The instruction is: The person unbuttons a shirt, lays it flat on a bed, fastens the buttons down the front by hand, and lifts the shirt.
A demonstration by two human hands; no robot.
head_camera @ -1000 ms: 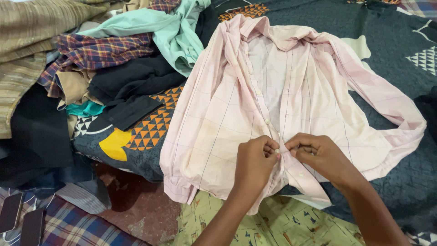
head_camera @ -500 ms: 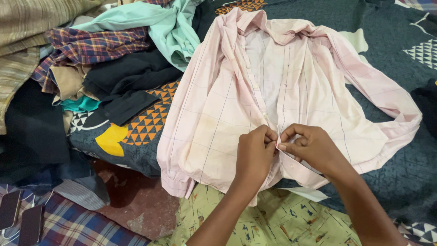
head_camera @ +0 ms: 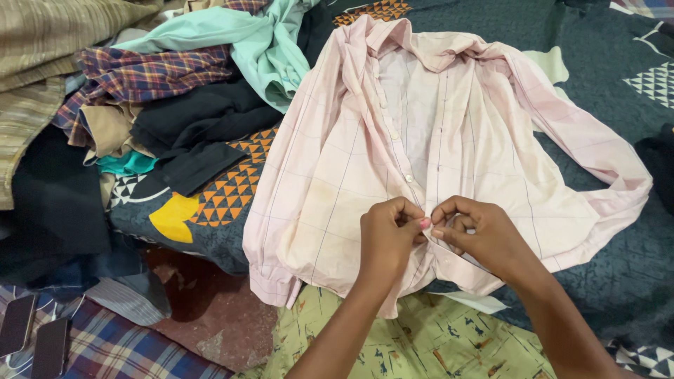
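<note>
A pale pink checked shirt (head_camera: 337, 161) lies front-up on a dark patterned bedspread (head_camera: 604, 267), its collar at the top and its front open above my hands. My left hand (head_camera: 388, 238) pinches the left front edge of the shirt near a button. My right hand (head_camera: 477, 235) pinches the right front edge just beside it. Both hands meet at the placket low on the shirt, fingertips almost touching.
A heap of clothes (head_camera: 140, 91) lies at the left: plaid, mint green, black and tan pieces. A green printed cloth (head_camera: 421, 344) is under my forearms. Two phones (head_camera: 31, 337) rest on a checked cloth at the bottom left.
My hands have moved slightly up the shirt front and closer together, still pinching both front edges. The shirt has shifted a little.
</note>
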